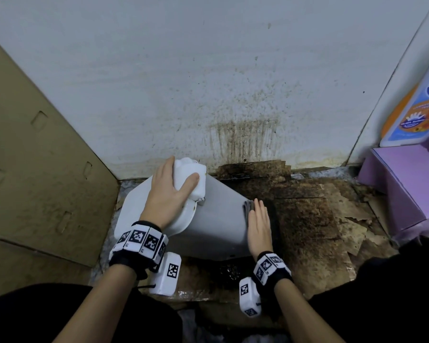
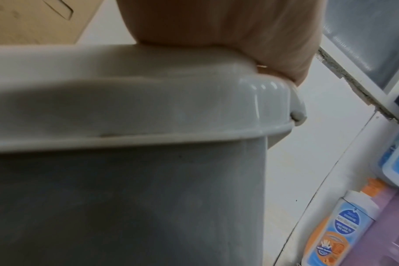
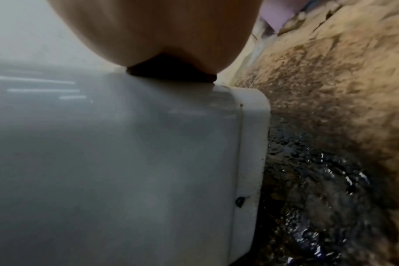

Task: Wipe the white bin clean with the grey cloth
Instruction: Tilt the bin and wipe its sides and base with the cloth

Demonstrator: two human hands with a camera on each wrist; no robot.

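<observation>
The white bin (image 1: 218, 219) lies tilted on the floor with its lid (image 1: 139, 209) toward the left. My left hand (image 1: 169, 191) grips the white block at the lid's back edge, thumb on one side and fingers curled over the far side. My right hand (image 1: 259, 226) lies flat with straight fingers on the bin's right side and presses the grey cloth (image 1: 248, 206) against it. Only the cloth's edge shows past the fingertips. The left wrist view shows the lid rim (image 2: 148, 93) under my palm (image 2: 216, 27). The right wrist view shows the dark cloth (image 3: 171, 70) under my palm (image 3: 159, 27).
A stained white wall (image 1: 243, 137) stands right behind the bin. Brown cardboard (image 1: 35, 157) leans at the left. The floor to the right is torn, dark, wet cardboard (image 1: 307, 206). A purple box (image 1: 406, 184) and an orange-and-blue labelled bottle (image 1: 416, 107) stand at the far right.
</observation>
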